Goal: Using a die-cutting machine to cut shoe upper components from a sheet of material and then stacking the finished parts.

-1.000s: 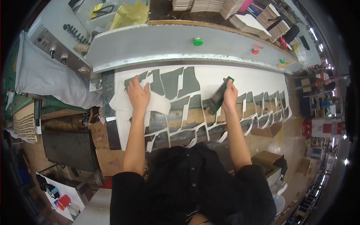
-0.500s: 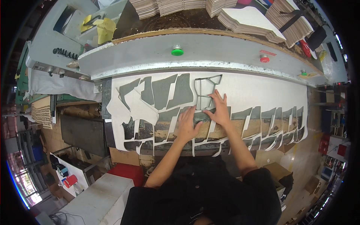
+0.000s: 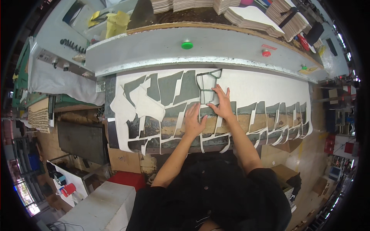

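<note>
A workshop surrounds a bench beneath a long grey machine beam [image 3: 154,54], which carries a green button [image 3: 187,45] left of its middle and a red button [image 3: 266,54] farther right. On the ledge above it stand stacked pale pieces [image 3: 254,20] and a crumpled yellow wrapper [image 3: 116,23]. A white sheet [image 3: 262,86] covers the bench, its upper right part uncut, its left part and near edge full of angular openings that show a dark, worn surface underneath. A dark, thin-walled cutting frame [image 3: 208,90] with crossbars lies on the sheet near its middle, just right of the large upper openings. The person's right hand [image 3: 223,106] is spread at the frame's lower right corner, fingertips along its right side and thumb by its lower edge, not clenched around it. The left hand [image 3: 194,121] lies open and loosely extended, fingertips by the frame's lower left corner; whether they touch it cannot be told. To the left, a loose white piece [image 3: 145,102] lies across several openings, well apart from both hands
</note>
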`<state>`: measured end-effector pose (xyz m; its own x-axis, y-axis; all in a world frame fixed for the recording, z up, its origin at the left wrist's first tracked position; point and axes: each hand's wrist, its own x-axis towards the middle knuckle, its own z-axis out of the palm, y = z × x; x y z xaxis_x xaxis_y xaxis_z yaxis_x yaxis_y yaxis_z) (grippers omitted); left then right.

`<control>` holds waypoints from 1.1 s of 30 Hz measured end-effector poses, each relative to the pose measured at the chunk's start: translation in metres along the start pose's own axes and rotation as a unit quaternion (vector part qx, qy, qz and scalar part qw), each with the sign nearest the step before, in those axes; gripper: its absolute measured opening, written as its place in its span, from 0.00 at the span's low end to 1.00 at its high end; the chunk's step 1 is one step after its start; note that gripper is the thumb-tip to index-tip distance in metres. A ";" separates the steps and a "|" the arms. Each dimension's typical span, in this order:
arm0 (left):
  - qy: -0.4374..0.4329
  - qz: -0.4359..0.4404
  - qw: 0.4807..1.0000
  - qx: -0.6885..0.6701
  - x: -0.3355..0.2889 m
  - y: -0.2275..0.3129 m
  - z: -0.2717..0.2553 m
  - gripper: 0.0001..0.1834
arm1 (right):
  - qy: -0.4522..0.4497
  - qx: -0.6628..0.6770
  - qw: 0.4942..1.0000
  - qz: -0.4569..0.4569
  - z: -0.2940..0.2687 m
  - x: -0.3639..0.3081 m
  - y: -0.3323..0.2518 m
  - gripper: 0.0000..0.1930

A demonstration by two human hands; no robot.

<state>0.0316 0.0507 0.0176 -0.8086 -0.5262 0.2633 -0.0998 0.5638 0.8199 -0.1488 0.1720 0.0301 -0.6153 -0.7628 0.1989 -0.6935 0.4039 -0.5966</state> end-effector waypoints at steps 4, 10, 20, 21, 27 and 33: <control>0.010 0.005 1.000 -0.012 0.000 -0.001 -0.003 0.38 | -0.003 -0.016 1.000 0.007 0.002 0.001 -0.003 0.43; -0.010 -0.009 1.000 -0.017 0.003 -0.004 -0.002 0.38 | -0.013 -0.013 1.000 0.016 0.002 0.004 -0.002 0.42; -0.009 -0.015 1.000 -0.013 0.033 0.000 -0.002 0.38 | -0.017 -0.017 0.999 0.022 -0.009 0.031 0.000 0.44; -0.012 -0.019 1.000 -0.014 0.038 0.002 -0.002 0.37 | -0.011 -0.018 0.999 0.025 -0.012 0.032 0.000 0.44; 0.030 -0.103 0.987 -0.122 0.100 0.006 -0.027 0.28 | 0.036 0.080 0.994 0.065 -0.037 0.013 -0.037 0.41; 0.194 -0.154 0.943 -0.222 0.232 0.047 -0.068 0.22 | -0.044 0.138 0.973 0.178 -0.060 -0.038 -0.053 0.21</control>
<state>-0.1211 -0.0883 0.1525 -0.4988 -0.8636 0.0737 0.0266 0.0698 0.9972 -0.1113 0.2100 0.1011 -0.7554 -0.6445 -0.1187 -0.3072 0.5082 -0.8046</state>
